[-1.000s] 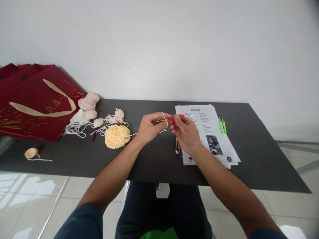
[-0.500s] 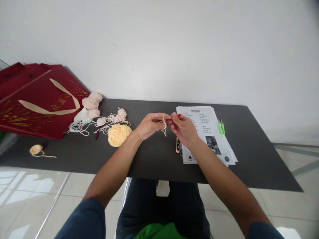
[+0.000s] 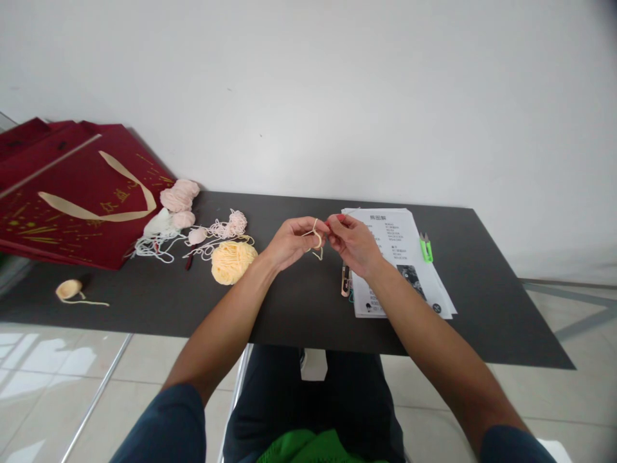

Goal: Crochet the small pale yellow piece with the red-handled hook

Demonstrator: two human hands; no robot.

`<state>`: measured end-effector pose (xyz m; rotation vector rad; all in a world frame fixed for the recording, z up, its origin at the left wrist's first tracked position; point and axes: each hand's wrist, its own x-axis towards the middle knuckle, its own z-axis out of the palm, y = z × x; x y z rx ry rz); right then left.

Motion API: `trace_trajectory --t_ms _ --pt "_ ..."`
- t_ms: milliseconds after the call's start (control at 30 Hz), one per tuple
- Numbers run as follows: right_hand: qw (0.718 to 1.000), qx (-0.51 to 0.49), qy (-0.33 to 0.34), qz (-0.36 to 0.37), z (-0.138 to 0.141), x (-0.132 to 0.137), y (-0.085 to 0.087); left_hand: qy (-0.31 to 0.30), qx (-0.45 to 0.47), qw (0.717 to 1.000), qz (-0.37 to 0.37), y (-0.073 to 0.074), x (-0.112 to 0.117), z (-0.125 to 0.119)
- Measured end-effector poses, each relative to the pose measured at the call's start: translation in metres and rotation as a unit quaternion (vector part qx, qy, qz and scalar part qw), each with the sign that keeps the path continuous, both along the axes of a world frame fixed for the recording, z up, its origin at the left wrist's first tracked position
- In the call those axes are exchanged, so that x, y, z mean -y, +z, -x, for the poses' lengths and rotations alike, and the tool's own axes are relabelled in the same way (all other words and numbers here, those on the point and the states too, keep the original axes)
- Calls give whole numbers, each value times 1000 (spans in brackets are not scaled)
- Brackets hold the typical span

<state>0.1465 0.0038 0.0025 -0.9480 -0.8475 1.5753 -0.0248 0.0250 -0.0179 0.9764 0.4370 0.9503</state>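
Observation:
My left hand is closed on pale yellow yarn, which runs over the forefinger and hangs in a small loop below. Between the fingers of my right hand is a crochet hook with a red handle. Its working end meets the yarn at my left fingertips, where the fingers hide the stitches. Both hands are close together above the table. To the left of my left wrist lies a ball of yellow yarn.
Printed sheets lie under my right forearm, with green thread snips beside them. A box cutter is at their left edge. Pink yarn, white yarn, a small crocheted cup and a red bag are leftward.
My right hand has shifted slightly left and turned a little, bringing the red handle nearer my left fingertips. My left hand stays almost in place with the yarn.

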Motion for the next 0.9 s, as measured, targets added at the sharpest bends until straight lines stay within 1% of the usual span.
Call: trace_trajectory --t_ms 100,200,267,300,333,367,400,433,467,500,600,733,900 --pt "1000 8 11 -6 0 -4 0 27 6 999 -17 -2 0 -1" --pt "999 30 16 -15 -4 -9 -7 70 -4 997 -34 -4 -1 -2" --pt "995 101 5 -17 -8 -12 -17 96 -15 994 -49 -4 -1 -3" --pt "985 172 -7 -20 -10 -14 -23 109 -22 992 -57 -5 -1 -3" --pt "963 265 -11 -35 -11 -14 -29 121 -29 990 -65 -5 -1 -3" --pt "928 367 -3 -64 -11 -14 -36 131 -37 988 -74 -5 -1 -2" --pt "876 470 23 -109 -10 -14 -41 138 -44 986 -81 -5 -1 -2" --pt "825 543 37 -152 -8 -13 -46 142 -51 985 -88 -6 -1 -2" --pt "800 573 47 -172 -6 -12 -50 143 -56 984 -91 -6 -1 -2" --pt "784 590 56 -185 -3 -11 -53 141 -60 984 -93 -6 -1 -3" --pt "758 615 78 -201 4 -8 -55 136 -68 984 -97 -7 0 -3" --pt "726 641 106 -226 4 -4 -56 150 -84 975 -139 -7 1 -4" --pt "699 669 102 -232 -1 4 -59 179 -129 954 -206 -1 6 -5"
